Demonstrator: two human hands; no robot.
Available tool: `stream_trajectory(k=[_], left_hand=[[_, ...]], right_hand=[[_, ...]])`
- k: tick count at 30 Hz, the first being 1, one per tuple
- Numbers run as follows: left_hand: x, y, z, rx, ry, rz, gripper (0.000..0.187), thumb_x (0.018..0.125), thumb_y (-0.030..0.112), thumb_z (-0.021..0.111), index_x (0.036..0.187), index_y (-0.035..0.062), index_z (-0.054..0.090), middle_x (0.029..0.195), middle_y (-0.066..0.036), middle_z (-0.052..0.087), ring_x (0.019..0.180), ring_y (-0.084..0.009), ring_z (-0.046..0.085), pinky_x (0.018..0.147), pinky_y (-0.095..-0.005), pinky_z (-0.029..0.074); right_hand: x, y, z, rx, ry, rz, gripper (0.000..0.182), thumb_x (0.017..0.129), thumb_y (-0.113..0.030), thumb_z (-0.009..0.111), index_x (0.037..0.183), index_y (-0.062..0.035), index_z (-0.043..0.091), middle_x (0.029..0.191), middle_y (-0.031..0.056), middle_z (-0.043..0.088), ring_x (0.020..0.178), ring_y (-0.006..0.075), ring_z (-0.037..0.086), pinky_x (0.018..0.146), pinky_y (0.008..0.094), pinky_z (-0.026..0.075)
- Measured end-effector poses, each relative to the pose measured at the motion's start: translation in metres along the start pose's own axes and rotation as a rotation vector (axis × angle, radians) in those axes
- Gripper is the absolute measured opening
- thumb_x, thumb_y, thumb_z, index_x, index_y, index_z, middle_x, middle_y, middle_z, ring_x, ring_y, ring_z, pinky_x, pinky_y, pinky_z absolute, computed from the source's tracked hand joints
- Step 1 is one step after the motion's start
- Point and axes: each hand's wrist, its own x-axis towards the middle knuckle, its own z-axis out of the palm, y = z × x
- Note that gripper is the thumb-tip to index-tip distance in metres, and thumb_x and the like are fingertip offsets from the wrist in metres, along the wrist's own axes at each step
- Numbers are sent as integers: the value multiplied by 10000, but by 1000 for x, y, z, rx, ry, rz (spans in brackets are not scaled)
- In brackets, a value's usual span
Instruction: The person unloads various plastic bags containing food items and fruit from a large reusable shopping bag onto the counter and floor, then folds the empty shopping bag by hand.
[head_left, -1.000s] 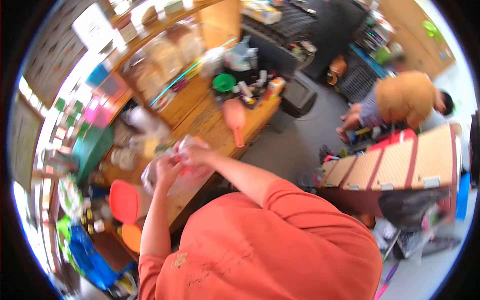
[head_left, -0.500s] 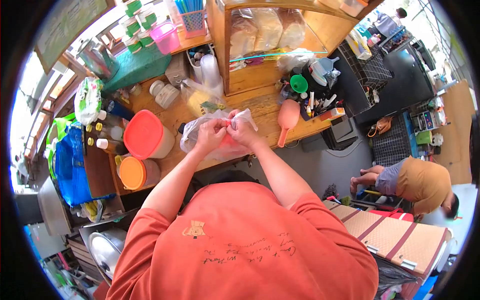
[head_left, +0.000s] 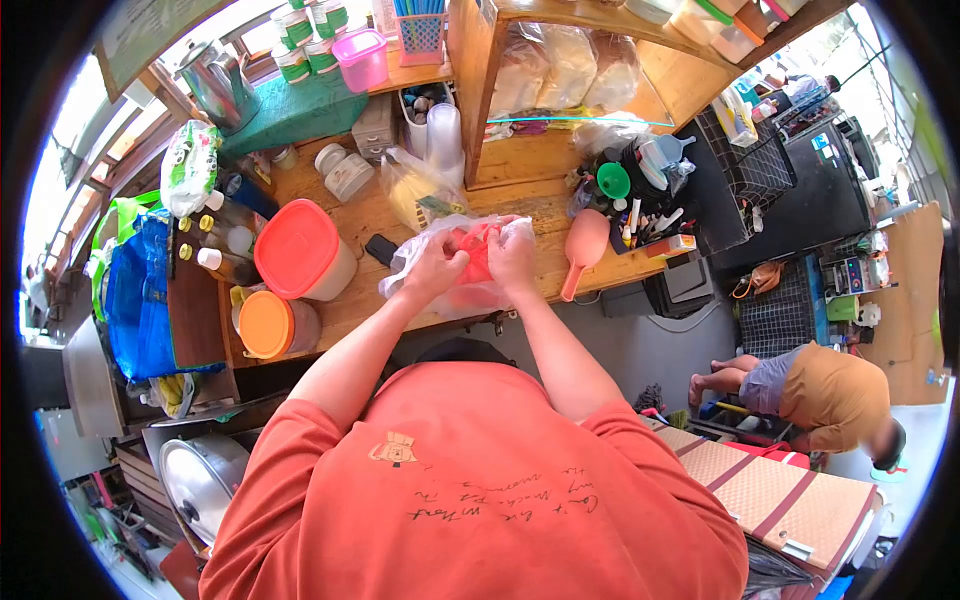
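A thin whitish plastic bag (head_left: 462, 296) with something red inside lies at the front edge of the wooden table (head_left: 385, 318). My left hand (head_left: 438, 265) grips the left side of its opening, fingers closed. On the right side, my right hand (head_left: 512, 258) holds the bag's rim with its fingers curled. Red plastic shows between the two hands. Just behind the bag is a clear bag with yellow contents (head_left: 412, 192). A black phone-like object (head_left: 381, 249) lies left of my left hand.
Left are a red-lidded tub (head_left: 297, 248), an orange-lidded jar (head_left: 266, 324) and bottles (head_left: 222, 262). To the right lie a pink scoop (head_left: 587, 240) and a green funnel (head_left: 613, 181). A wooden cabinet (head_left: 480, 120) stands behind. A person (head_left: 830, 395) bends over at the far right.
My hands have moved apart, and the bag's mouth is spread wider, with more red showing. The black object beside the bag is more exposed. The view has shifted slightly.
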Motion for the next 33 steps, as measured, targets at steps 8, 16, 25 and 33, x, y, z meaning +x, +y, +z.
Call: stream_trajectory(k=[8, 16, 25, 33], left_hand=[[5, -2, -14, -213, -76, 75, 224, 830, 144, 645, 1017, 23, 669, 820, -133, 694, 746, -263, 665, 733, -386, 540], [19, 16, -39, 420, -71, 223, 215, 873, 186, 629, 1035, 102, 743, 877, -189, 717, 858, -388, 697, 789, -478, 547], [20, 14, -21, 345, 238, 446, 156, 863, 212, 662, 957, 99, 714, 816, -155, 710, 879, -367, 700, 821, -473, 540], [27, 33, -45, 183, 399, -56, 235, 921, 222, 628, 979, 5, 700, 918, -204, 729, 846, -367, 705, 782, -449, 532]], right_hand=[[-8, 7, -27, -230, -362, -380, 552, 819, -196, 784, 1282, 15, 570, 1129, 204, 655, 1177, 365, 607, 1065, 442, 453], [-13, 42, -19, 167, -344, -93, 724, 808, -12, 767, 1453, -10, 439, 1145, 113, 581, 1025, 165, 561, 910, 307, 477], [-10, 0, -19, -83, -220, -253, 555, 735, -120, 777, 1229, 1, 556, 1020, 177, 618, 927, 344, 623, 843, 439, 500], [-11, -7, -38, 130, -39, 38, 501, 754, -105, 733, 1221, -14, 578, 838, 91, 620, 753, 214, 608, 732, 362, 510]])
